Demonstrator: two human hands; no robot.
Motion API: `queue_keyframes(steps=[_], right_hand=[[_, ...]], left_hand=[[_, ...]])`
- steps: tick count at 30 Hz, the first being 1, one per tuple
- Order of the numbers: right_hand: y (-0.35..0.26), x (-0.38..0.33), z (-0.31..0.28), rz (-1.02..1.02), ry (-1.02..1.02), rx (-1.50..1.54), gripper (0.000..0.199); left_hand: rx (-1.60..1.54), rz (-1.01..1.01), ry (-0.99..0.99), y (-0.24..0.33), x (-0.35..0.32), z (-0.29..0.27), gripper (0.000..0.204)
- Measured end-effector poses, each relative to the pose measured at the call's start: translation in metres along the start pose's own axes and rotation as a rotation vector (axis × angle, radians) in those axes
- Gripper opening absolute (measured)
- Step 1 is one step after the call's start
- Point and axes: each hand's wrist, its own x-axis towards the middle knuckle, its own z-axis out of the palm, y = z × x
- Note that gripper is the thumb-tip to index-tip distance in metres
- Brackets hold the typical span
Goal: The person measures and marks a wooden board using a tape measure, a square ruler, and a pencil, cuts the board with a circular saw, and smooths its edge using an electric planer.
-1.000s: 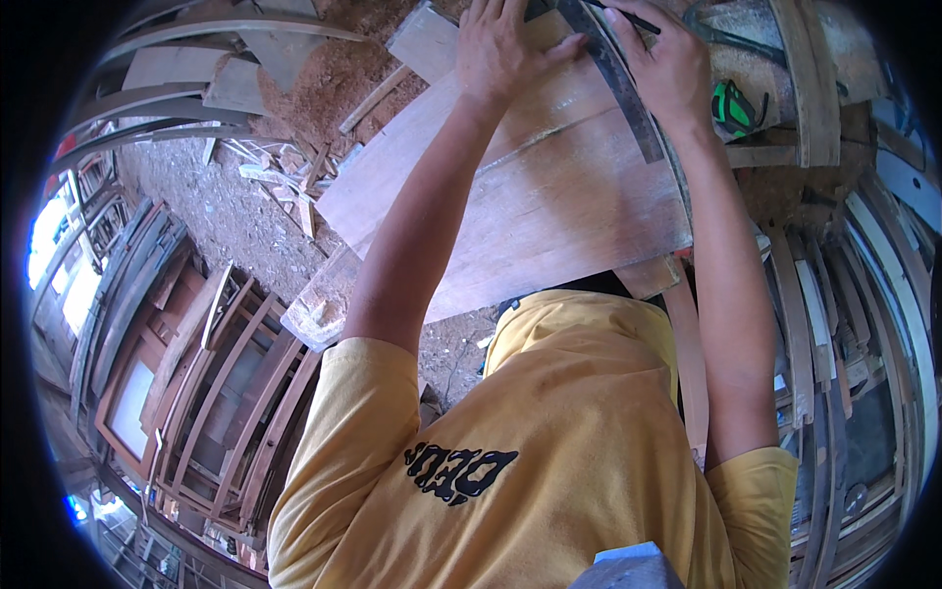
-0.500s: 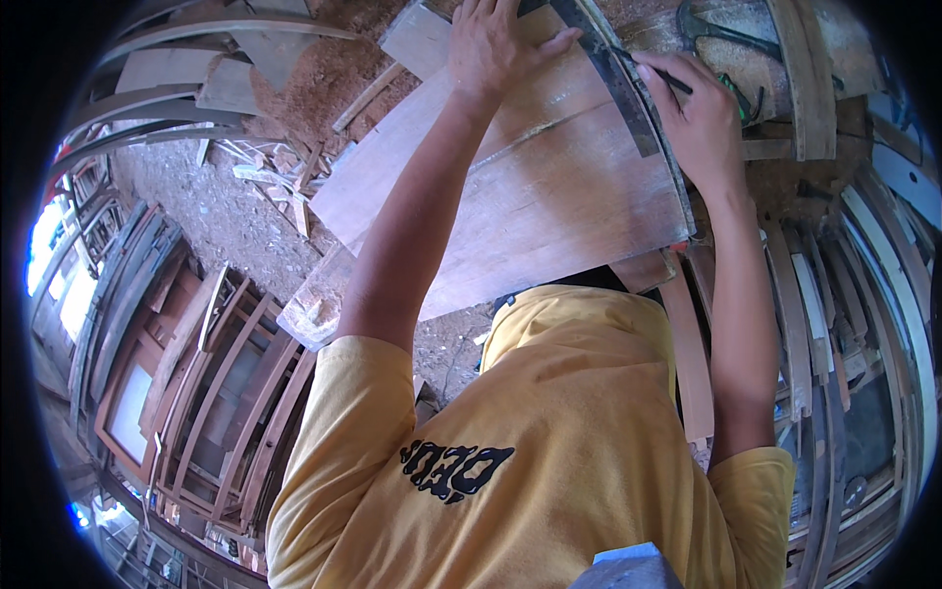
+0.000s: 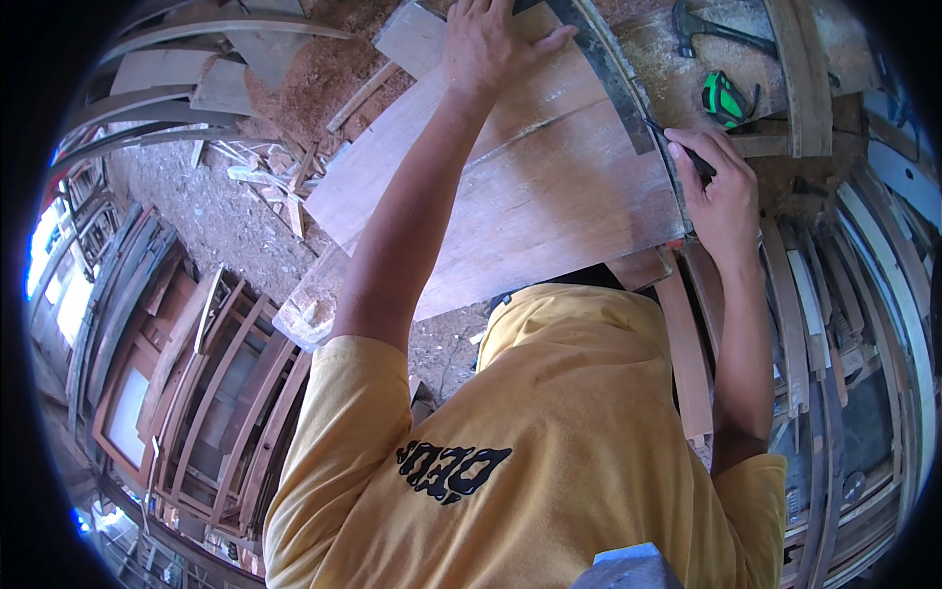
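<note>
A wide sheet of pale plywood (image 3: 579, 196) lies in front of me, a seam running across it. My left hand (image 3: 483, 47) presses on its far part with the thumb stretched out; the fingertips run toward the top rim of the picture. Near that thumb, a dark metal ruler (image 3: 620, 103) lies along the right side of the sheet. My right hand (image 3: 721, 191) is closed round a slim black pen (image 3: 699, 162). The pen's tip points at the sheet's right edge, just past the near end of the ruler; whether it touches is too small to tell.
Right of the sheet lie a claw hammer (image 3: 721, 31), a green and black tape measure (image 3: 724, 98) and an upright-looking plank (image 3: 800, 88). Wooden frames (image 3: 235, 393) lean at left, and long boards (image 3: 795, 314) stand at right. Sawdust (image 3: 314, 83) and offcuts (image 3: 285, 191) litter the ground.
My right hand has slid toward me along the sheet's right edge with the pen, uncovering the tape measure. My left hand stays nearly where it was on the sheet.
</note>
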Motion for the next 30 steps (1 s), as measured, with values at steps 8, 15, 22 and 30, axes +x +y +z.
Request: queue_keyframes(steps=[8, 15, 22, 30], right_hand=[[0.0, 0.061, 0.004, -0.107, -0.055, -0.14, 0.014], [-0.031, 0.158, 0.025, -0.185, -0.066, -0.198, 0.019], [-0.033, 0.197, 0.036, -0.301, 0.022, 0.016, 0.026], [-0.039, 0.12, -0.037, -0.038, 0.146, 0.704, 0.027]], left_hand=[[-0.002, -0.036, -0.03, 0.005, 0.003, -0.005, 0.069], [0.018, 0.018, 0.013, 0.0, 0.001, -0.004, 0.073], [-0.017, -0.054, -0.078, 0.004, 0.004, -0.005, 0.075], [-0.278, -0.115, 0.382, -0.026, -0.017, 0.002, 0.03]])
